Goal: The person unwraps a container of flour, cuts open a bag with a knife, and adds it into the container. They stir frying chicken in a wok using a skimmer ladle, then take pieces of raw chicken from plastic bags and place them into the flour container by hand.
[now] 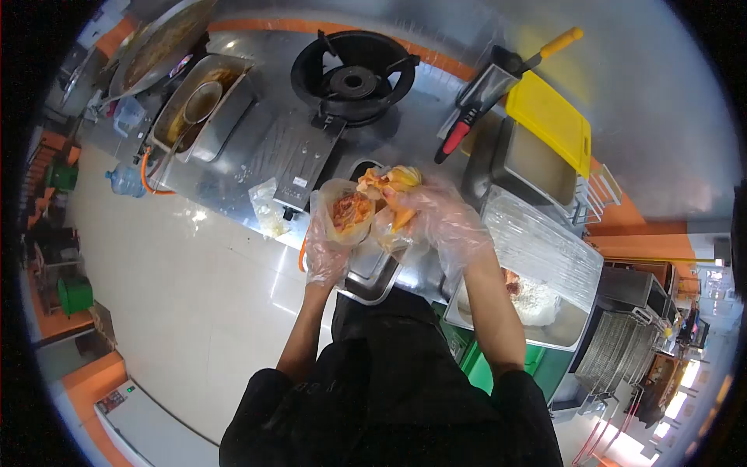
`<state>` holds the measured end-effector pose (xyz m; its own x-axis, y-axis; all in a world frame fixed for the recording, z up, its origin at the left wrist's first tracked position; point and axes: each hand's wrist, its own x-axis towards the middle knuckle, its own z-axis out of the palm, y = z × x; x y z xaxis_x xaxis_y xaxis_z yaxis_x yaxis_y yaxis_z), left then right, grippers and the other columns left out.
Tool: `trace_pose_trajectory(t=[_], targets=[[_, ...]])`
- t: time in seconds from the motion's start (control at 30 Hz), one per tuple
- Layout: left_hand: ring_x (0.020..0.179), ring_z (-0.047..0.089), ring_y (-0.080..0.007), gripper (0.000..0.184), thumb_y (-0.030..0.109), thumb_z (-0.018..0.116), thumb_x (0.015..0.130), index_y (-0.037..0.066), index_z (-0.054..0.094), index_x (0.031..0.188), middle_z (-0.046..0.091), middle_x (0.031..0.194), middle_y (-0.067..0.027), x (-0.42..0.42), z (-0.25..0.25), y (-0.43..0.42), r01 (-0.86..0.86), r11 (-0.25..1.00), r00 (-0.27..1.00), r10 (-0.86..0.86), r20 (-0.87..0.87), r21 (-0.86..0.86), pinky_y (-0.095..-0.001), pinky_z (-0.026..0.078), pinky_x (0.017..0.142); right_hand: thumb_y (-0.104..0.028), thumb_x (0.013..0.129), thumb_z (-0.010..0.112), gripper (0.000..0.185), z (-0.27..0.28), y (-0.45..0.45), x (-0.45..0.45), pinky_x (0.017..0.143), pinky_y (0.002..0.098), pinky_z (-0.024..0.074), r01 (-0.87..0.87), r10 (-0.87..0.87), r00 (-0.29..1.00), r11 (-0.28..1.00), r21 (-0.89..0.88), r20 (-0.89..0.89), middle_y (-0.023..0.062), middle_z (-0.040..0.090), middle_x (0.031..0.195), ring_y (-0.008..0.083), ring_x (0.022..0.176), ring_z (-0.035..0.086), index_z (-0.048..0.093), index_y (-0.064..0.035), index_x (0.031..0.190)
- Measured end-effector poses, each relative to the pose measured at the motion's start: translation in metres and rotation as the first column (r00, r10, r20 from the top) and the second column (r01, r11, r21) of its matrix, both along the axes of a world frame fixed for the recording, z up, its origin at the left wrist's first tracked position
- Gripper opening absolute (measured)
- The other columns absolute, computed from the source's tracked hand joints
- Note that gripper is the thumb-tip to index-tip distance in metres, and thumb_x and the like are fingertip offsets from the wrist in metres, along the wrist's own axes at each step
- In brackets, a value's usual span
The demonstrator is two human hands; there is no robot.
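Note:
My left hand (327,253), in a clear plastic glove, is closed around a translucent plastic bag (359,233). Its mouth faces me and shows reddish-orange marinated meat (349,212). Gloved the same way, my right hand (447,222) grips a piece of raw chicken (397,187) with yellow-orange skin, just right of the bag's mouth. Whether the chicken touches the bag I cannot tell. Below both hands a steel pan (372,282) stands at the counter's near edge, partly hidden by them.
A black gas burner (354,81) stands ahead. Left is a steel pan (226,124) with a strainer (204,101). On the right are a yellow lid (548,121), a yellow-handled knife (562,41), a red-handled tool (457,138) and a tray of white flour (537,305) partly under plastic wrap (541,241).

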<state>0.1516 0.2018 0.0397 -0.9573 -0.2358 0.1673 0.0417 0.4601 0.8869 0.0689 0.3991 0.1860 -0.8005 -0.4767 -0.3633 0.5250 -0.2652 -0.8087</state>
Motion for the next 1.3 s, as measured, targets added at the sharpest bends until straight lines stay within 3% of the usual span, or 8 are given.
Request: trace_pose_trajectory(t=[0.13, 0.23, 0.43, 0.57, 0.77, 0.9, 1.1, 1.3], targets=[[0.115, 0.056, -0.0278, 0.077, 0.017, 0.080, 0.073, -0.002, 0.040, 0.136, 0.055, 0.127, -0.0169, 0.005, 0.002, 0.008, -0.042, 0.989, 0.998, 0.034, 0.059, 0.141, -0.0372, 0.045, 0.099, -0.017, 0.083, 0.060, 0.030, 0.028, -0.022, -0.015, 0.083, 0.0376, 0.0508, -0.111, 0.510, 0.758, 0.716, 0.689, -0.408, 0.0172, 0.066, 0.100, 0.0270, 0.090, 0.066, 0.062, 0.0004, 0.108], [0.121, 0.052, -0.0332, 0.083, 0.021, 0.081, 0.072, -0.005, 0.037, 0.137, 0.051, 0.131, -0.0207, 0.005, -0.010, 0.001, 0.012, 0.997, 0.997, -0.018, 0.081, 0.074, -0.0395, 0.040, 0.104, -0.023, 0.079, 0.062, 0.035, 0.016, -0.055, -0.021, 0.083, 0.0397, 0.0497, -0.125, 0.838, 0.447, 0.405, 0.906, -0.313, 0.0202, 0.066, 0.099, 0.0305, 0.091, 0.065, 0.063, -0.0021, 0.107], [0.115, 0.056, -0.0328, 0.082, 0.019, 0.082, 0.069, -0.002, 0.039, 0.136, 0.054, 0.128, -0.0200, 0.012, -0.024, -0.006, -0.082, 0.990, 0.993, 0.091, 0.073, -0.111, -0.0399, 0.044, 0.098, -0.027, 0.076, 0.065, 0.040, -0.001, -0.045, -0.011, 0.084, 0.0414, 0.0494, 0.036, 0.676, 0.496, 0.610, 0.791, -0.544, 0.0222, 0.066, 0.095, 0.0346, 0.091, 0.065, 0.065, 0.0005, 0.105], [0.126, 0.050, -0.0318, 0.089, 0.005, 0.082, 0.066, -0.006, 0.033, 0.140, 0.050, 0.133, -0.0226, 0.021, -0.013, -0.008, -0.070, 0.905, 0.997, 0.058, 0.041, 0.420, -0.0401, 0.041, 0.106, -0.023, 0.073, 0.073, 0.044, 0.032, -0.034, -0.009, 0.081, 0.0389, 0.0510, -0.175, 0.583, 0.662, 0.731, 0.659, -0.471, 0.0184, 0.068, 0.091, 0.0307, 0.087, 0.067, 0.064, 0.0038, 0.107], [0.130, 0.046, -0.0300, 0.101, 0.014, 0.087, 0.066, -0.003, 0.026, 0.145, 0.045, 0.139, -0.0202, 0.023, -0.016, -0.007, 0.004, 0.964, 1.000, -0.007, 0.012, 0.265, -0.0411, 0.039, 0.109, -0.023, 0.081, 0.059, 0.027, 0.019, -0.086, -0.018, 0.081, 0.0455, 0.0497, -0.059, 0.852, 0.392, 0.400, 0.915, -0.347, 0.0241, 0.065, 0.095, 0.0390, 0.090, 0.064, 0.066, -0.0026, 0.098], [0.131, 0.044, -0.0296, 0.108, 0.020, 0.090, 0.065, -0.002, 0.022, 0.147, 0.043, 0.141, -0.0200, 0.018, -0.015, -0.009, 0.026, 0.940, 1.000, -0.022, -0.016, 0.340, -0.0413, 0.040, 0.108, -0.022, 0.086, 0.057, 0.025, -0.027, -0.074, -0.036, 0.079, 0.0447, 0.0489, 0.048, 0.740, 0.416, 0.562, 0.826, -0.528, 0.0252, 0.064, 0.090, 0.0429, 0.088, 0.062, 0.063, -0.0010, 0.096], [0.127, 0.049, -0.0301, 0.102, 0.020, 0.087, 0.063, -0.001, 0.030, 0.144, 0.048, 0.137, -0.0190, 0.008, 0.005, -0.006, -0.057, 0.949, 0.996, 0.032, 0.086, 0.309, -0.0379, 0.040, 0.106, -0.018, 0.082, 0.059, 0.020, -0.033, -0.072, -0.044, 0.080, 0.0445, 0.0498, -0.064, 0.962, 0.140, 0.246, 0.967, -0.236, 0.0230, 0.066, 0.089, 0.0389, 0.088, 0.065, 0.066, -0.0026, 0.092], [0.128, 0.046, -0.0387, 0.097, 0.015, 0.081, 0.069, -0.002, 0.025, 0.147, 0.041, 0.143, -0.0253, -0.004, -0.031, -0.001, -0.114, 0.991, 0.993, 0.116, 0.015, -0.064, -0.0413, 0.040, 0.105, -0.021, 0.080, 0.064, 0.022, -0.053, -0.096, -0.024, 0.082, 0.0441, 0.0523, 0.026, 0.990, 0.116, 0.080, 0.996, -0.082, 0.0186, 0.070, 0.096, 0.0344, 0.093, 0.068, 0.069, -0.0043, 0.093]])
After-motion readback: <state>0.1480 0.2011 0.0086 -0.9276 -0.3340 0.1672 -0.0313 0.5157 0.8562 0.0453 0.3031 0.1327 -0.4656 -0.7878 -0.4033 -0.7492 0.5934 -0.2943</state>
